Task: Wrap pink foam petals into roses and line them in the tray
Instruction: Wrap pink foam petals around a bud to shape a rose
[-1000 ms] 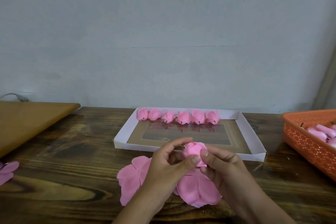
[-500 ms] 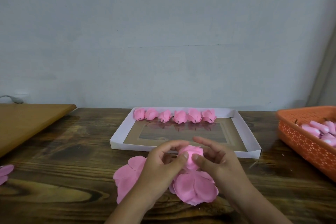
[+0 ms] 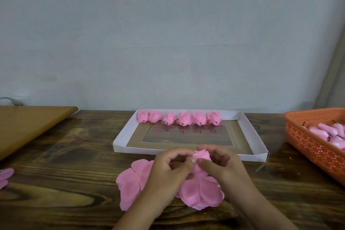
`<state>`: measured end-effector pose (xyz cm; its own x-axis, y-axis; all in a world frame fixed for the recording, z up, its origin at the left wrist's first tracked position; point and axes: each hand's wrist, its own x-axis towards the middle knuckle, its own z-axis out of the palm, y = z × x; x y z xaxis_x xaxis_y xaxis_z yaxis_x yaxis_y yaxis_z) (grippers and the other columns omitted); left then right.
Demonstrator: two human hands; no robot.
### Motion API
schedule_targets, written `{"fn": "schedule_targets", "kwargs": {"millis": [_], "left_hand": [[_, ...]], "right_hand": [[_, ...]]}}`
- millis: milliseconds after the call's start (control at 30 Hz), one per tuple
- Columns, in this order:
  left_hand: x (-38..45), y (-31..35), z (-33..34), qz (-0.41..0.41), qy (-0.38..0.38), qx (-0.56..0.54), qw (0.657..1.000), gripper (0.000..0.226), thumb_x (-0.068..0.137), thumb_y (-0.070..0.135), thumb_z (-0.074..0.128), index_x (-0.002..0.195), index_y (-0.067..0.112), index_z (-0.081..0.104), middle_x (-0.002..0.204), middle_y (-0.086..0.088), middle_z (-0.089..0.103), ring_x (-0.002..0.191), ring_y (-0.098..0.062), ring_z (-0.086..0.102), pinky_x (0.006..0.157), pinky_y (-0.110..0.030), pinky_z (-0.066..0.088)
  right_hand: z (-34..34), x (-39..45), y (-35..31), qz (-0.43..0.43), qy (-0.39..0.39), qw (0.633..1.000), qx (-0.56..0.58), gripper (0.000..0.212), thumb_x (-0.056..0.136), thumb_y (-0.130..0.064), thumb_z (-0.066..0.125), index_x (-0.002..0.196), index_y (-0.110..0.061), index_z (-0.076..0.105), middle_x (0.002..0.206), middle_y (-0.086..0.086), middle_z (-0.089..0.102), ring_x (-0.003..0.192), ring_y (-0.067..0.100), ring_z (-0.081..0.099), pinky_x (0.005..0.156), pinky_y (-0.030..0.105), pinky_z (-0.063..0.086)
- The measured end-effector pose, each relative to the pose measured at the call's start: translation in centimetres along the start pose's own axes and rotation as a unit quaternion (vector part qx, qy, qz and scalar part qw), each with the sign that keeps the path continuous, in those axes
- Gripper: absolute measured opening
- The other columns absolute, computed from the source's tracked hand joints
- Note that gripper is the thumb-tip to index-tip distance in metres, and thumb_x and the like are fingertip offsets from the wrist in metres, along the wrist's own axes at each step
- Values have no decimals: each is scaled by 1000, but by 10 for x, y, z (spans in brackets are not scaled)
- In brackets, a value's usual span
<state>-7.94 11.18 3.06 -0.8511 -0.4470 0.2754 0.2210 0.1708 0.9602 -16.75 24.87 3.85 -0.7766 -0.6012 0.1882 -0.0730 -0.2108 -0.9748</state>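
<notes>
Both hands meet just in front of the tray, around a small pink foam rose (image 3: 202, 155). My left hand (image 3: 169, 172) pinches it from the left with thumb and fingers curled. My right hand (image 3: 222, 166) curls round it from the right. Loose pink foam petals lie flat on the table under my hands, one group to the left (image 3: 130, 183) and one below (image 3: 200, 194). The white tray (image 3: 123, 148) holds several finished roses (image 3: 179, 118) lined along its far edge.
An orange perforated basket (image 3: 308, 144) with pink foam pieces stands at the right. A lighter wooden board (image 3: 28, 123) lies at the left. One more pink petal piece (image 3: 5, 176) lies at the left table edge. A grey wall stands behind.
My hands and the rose have dropped slightly lower toward the table, and my right fingers have curled over the rose's top. The view has shifted a little.
</notes>
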Motion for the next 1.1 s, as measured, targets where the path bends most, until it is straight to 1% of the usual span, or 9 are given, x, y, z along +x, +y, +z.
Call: {"fn": "schedule_targets", "kwargs": {"millis": [200,433,533,633,700,767,867,967,1100], "left_hand": [[-1,3,2,-14,3,-36,999,15,84,31,73,96,27,80,99,-3,79,97,-23,75,76,-38,63],[-3,5,3,0,-28,30,999,20,86,13,77,91,33,80,96,3,79,94,-13,75,79,-23,58],[-3,7,0,-14,-30,9,999,28,86,3,77,90,31,80,96,1,79,94,-15,75,77,-21,57],[-3,10,1,-55,-6,-55,997,24,82,3,79,88,25,81,94,-7,79,91,-19,76,73,-23,58],[-2,11,4,-102,21,-169,980,17,72,4,81,84,15,81,96,-17,78,90,-26,76,72,-26,60],[-2,11,7,-147,32,-284,947,20,67,1,78,86,3,77,103,-29,73,96,-36,74,74,-31,63],[-4,12,13,-174,28,-364,915,19,70,-3,73,89,-2,73,104,-32,72,92,-36,74,71,-34,64],[-5,11,18,-183,21,-392,901,19,74,-3,69,93,-4,70,106,-34,71,90,-35,75,74,-36,64],[-5,9,16,-181,5,-393,902,26,76,1,68,102,-4,65,117,-36,67,105,-39,70,84,-39,63]], "right_hand": [[-1,1,1,9,-12,1000,-19,24,87,3,64,90,-17,77,92,11,76,86,23,73,71,29,59],[-5,1,1,17,-15,999,-23,22,90,0,63,91,-17,77,92,12,77,90,29,74,76,35,60],[-5,1,2,21,-36,999,14,12,85,-12,70,95,-14,76,98,15,76,94,31,73,78,36,58],[-5,3,3,59,-29,993,100,44,71,-21,86,111,-9,70,106,17,74,99,31,72,85,41,55],[-4,2,2,61,-14,995,77,55,64,-23,89,115,-18,69,106,11,75,95,22,72,78,33,54],[0,0,0,52,-31,998,35,52,64,-27,86,113,-26,70,104,7,75,92,19,71,73,26,55],[7,-4,3,49,-54,996,50,47,67,-23,85,110,-13,70,102,18,73,93,28,71,77,32,56],[11,-7,4,24,-54,996,65,31,72,-24,81,97,-8,73,95,21,73,86,28,71,74,31,56],[9,-8,1,-5,-51,995,83,17,83,-18,78,91,-4,75,90,20,74,82,26,71,71,29,56]]}}
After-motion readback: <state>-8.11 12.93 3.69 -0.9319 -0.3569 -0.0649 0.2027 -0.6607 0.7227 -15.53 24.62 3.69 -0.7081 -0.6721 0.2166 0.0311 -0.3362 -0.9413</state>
